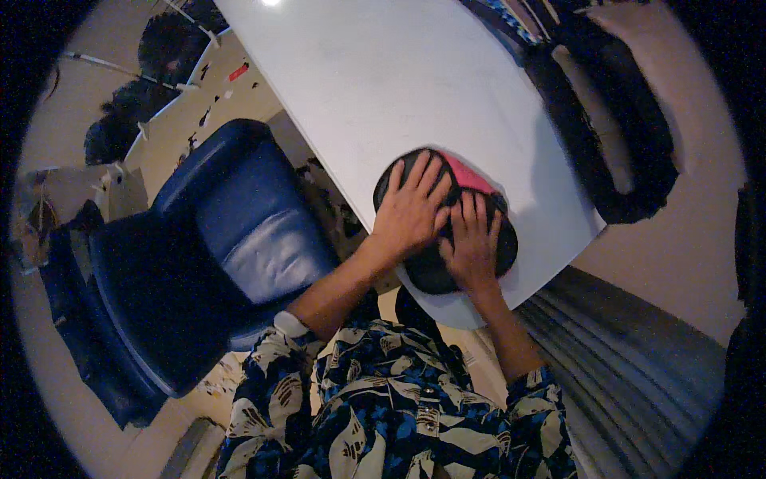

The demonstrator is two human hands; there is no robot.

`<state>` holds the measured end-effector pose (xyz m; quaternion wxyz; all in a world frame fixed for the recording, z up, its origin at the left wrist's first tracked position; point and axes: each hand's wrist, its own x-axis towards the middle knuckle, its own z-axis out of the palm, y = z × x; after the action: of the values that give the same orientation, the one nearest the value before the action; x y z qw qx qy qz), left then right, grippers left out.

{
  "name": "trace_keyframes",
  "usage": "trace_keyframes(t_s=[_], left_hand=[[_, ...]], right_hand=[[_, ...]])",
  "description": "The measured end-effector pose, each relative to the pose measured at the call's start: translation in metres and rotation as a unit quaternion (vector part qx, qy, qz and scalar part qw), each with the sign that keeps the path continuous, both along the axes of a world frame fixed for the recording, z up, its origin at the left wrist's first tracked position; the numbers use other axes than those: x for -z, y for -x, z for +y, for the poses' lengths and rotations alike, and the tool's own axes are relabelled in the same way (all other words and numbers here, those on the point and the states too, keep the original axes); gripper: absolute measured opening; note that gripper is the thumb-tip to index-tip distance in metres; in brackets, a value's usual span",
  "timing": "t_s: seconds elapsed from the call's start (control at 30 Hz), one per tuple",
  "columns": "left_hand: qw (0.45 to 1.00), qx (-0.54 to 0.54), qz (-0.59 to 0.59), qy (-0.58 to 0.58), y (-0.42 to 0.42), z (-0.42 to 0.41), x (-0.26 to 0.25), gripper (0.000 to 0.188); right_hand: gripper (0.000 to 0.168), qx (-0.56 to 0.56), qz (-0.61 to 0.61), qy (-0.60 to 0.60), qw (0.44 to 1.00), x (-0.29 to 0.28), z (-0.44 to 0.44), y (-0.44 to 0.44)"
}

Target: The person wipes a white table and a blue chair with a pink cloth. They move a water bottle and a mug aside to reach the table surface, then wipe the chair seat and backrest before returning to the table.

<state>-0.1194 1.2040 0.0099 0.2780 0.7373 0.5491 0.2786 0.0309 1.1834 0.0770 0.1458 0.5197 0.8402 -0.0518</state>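
A soft black-and-pink item (431,275), apparently of fabric, lies at the near end of a white table (371,78). Its kind is not clear; two rounded black parts show, with a pink panel (470,173) at the far side. My left hand (413,209) rests palm down on the left rounded part, fingers spread. Just right of it and nearer to me, my right hand (476,245) lies flat on the other black part, its fingers slightly apart. The two hands almost touch at the thumbs and cover much of the item's middle.
Left of the table stands a blue padded chair (257,215), close to my left forearm. A dark chair-like object (604,132) borders the table's right side. Pleated grey curtain fabric (622,341) hangs at the lower right. Dark bundles (173,54) sit at the upper left.
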Motion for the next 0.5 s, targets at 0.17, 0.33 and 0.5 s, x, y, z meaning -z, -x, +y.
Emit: trace_keyframes(t_s=[0.17,0.33,0.5], left_hand=[[0.996,-0.077,0.049,0.003,0.043,0.042,0.026,0.045],[0.983,-0.164,0.057,0.058,0.073,0.002,0.031,0.055],[0.944,-0.234,-0.124,0.198,0.061,-0.089,0.02,0.075]], right_hand=[[0.062,0.01,0.021,-0.014,1.0,0.03,0.055,0.063],[0.064,-0.006,0.053,0.024,0.998,0.04,0.028,0.098],[0.074,-0.029,0.027,0.11,0.993,0.024,-0.051,0.097]])
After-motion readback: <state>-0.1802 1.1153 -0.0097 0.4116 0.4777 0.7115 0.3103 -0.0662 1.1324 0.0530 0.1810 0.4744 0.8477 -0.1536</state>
